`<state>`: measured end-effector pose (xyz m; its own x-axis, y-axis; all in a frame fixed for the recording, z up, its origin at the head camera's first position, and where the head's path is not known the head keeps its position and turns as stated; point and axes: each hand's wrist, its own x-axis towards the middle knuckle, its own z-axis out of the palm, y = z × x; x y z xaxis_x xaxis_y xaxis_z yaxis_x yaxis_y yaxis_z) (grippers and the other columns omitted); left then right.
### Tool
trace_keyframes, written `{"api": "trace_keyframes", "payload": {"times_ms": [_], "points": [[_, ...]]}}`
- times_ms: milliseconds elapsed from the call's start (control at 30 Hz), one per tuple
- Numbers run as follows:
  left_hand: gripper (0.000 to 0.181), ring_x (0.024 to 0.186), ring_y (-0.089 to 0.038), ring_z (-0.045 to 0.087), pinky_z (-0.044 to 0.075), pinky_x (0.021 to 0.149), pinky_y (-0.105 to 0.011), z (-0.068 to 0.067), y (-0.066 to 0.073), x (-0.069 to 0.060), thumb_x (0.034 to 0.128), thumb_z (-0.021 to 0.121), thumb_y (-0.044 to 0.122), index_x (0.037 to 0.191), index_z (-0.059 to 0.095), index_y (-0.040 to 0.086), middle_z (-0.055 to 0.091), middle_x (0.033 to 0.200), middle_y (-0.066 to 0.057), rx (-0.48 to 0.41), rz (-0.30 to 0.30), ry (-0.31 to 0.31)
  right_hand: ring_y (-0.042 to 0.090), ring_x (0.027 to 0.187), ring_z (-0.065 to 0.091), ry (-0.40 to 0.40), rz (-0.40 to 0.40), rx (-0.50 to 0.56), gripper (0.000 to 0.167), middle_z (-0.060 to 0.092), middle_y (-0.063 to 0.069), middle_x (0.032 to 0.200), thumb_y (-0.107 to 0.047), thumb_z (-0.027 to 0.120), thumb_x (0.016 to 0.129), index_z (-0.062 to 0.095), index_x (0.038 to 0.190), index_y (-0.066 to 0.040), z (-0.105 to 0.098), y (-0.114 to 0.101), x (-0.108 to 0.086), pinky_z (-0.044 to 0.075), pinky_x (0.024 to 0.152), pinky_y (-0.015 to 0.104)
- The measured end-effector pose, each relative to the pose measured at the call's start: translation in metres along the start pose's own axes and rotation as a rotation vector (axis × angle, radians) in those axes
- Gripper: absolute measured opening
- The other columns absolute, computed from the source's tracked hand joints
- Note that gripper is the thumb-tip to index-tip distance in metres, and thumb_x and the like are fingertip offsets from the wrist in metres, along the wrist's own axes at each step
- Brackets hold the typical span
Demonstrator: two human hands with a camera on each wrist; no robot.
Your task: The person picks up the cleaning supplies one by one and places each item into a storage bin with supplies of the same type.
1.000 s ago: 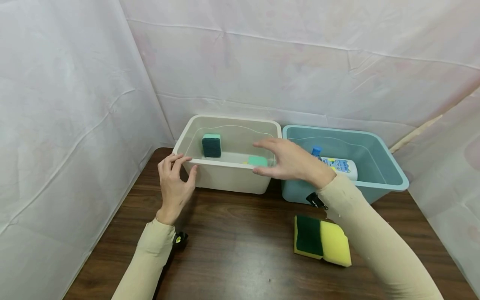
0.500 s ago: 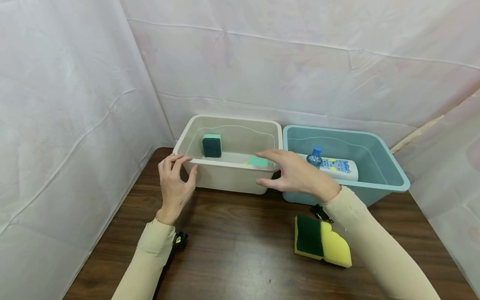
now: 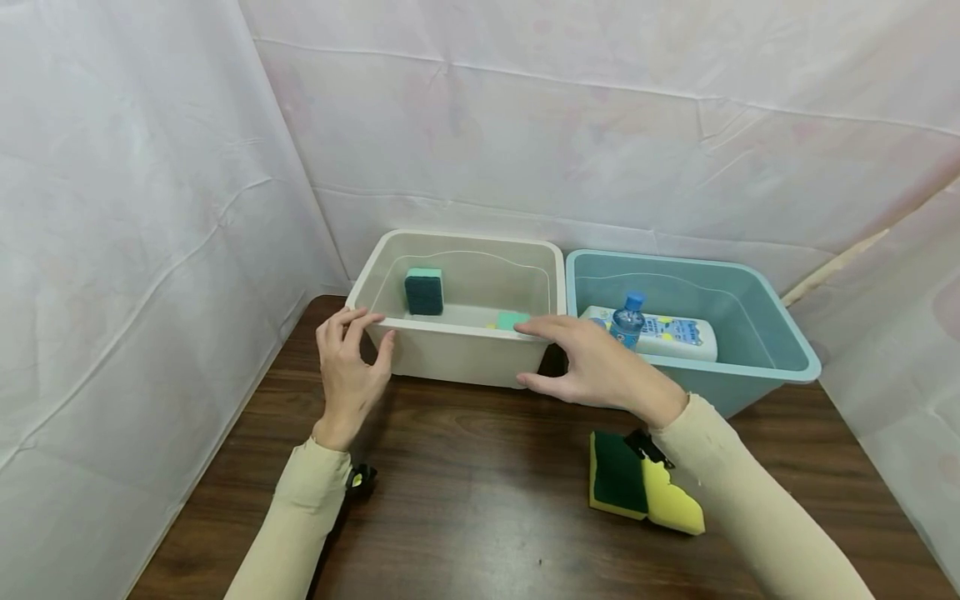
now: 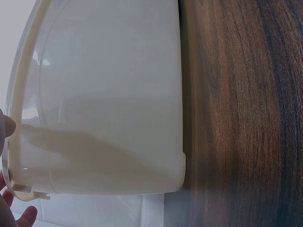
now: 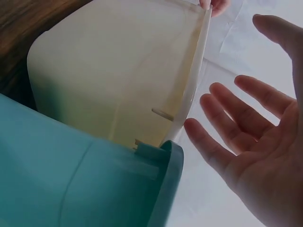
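A beige bin [image 3: 457, 354] stands against the back curtain. Inside it are an upright sponge [image 3: 424, 292] with a dark face and mint top edge, and a mint sponge [image 3: 511, 320] lying low near the right front. My left hand [image 3: 348, 375] rests its fingers on the bin's front left rim, the thumb spread near the front wall. At the front right corner my right hand [image 3: 600, 367] holds nothing, its fingers and thumb spread apart. In the right wrist view its fingertips [image 5: 191, 125] are close to the rim; contact cannot be made out.
A blue bin [image 3: 750, 375] stands just right of the beige one, holding a white bottle [image 3: 690, 337] and a clear bottle with a blue cap [image 3: 627, 321]. Yellow and dark green sponges [image 3: 618, 479] lie on the wooden table [image 3: 480, 492] below my right forearm, partly covered.
My right hand has come from above the beige bin's right end down toward me and slightly right, uncovering more of the clear bottle. The left hand stays put.
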<state>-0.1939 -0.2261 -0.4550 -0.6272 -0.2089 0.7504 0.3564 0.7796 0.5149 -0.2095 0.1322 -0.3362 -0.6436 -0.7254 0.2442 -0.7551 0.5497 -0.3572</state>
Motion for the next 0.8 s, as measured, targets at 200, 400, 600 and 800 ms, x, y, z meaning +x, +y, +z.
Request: {"api": "trace_keyframes", "payload": {"times_ms": [200, 400, 600, 800], "points": [[0.029, 0.139, -0.048, 0.045, 0.039, 0.113, -0.064, 0.0, 0.0, 0.0, 0.0954, 0.079, 0.02, 0.121, 0.075, 0.007, 0.06, 0.135, -0.023, -0.002, 0.002, -0.001, 0.026, 0.132, 0.067, 0.075, -0.083, 0.05, 0.055, 0.071, 0.006, 0.141, -0.038, 0.082, 0.093, 0.07, 0.14, -0.012, 0.011, -0.002, -0.012, 0.058, 0.107, 0.05], [0.029, 0.138, -0.047, 0.045, 0.04, 0.113, -0.064, -0.001, 0.001, -0.001, 0.096, 0.079, 0.021, 0.121, 0.075, 0.007, 0.06, 0.135, -0.023, -0.002, -0.001, -0.011, 0.02, 0.129, 0.068, 0.05, -0.105, 0.099, 0.052, 0.072, 0.001, 0.139, -0.036, 0.083, 0.093, 0.071, 0.138, -0.014, 0.023, -0.007, -0.026, 0.059, 0.104, 0.045], [0.029, 0.138, -0.047, 0.045, 0.04, 0.112, -0.064, -0.003, -0.001, -0.001, 0.0963, 0.078, 0.022, 0.121, 0.075, 0.007, 0.06, 0.135, -0.023, 0.005, -0.004, -0.006, 0.016, 0.129, 0.067, 0.002, -0.051, 0.093, 0.05, 0.071, -0.004, 0.138, -0.041, 0.082, 0.094, 0.072, 0.137, -0.018, 0.032, -0.006, -0.033, 0.058, 0.106, 0.041], [0.029, 0.138, -0.047, 0.046, 0.041, 0.111, -0.064, -0.002, -0.001, -0.002, 0.096, 0.079, 0.021, 0.121, 0.075, 0.006, 0.06, 0.135, -0.024, 0.007, -0.002, -0.005, 0.015, 0.128, 0.067, -0.034, -0.002, 0.086, 0.051, 0.071, -0.004, 0.138, -0.043, 0.081, 0.094, 0.072, 0.138, -0.019, 0.039, 0.001, -0.042, 0.059, 0.105, 0.041]]}}
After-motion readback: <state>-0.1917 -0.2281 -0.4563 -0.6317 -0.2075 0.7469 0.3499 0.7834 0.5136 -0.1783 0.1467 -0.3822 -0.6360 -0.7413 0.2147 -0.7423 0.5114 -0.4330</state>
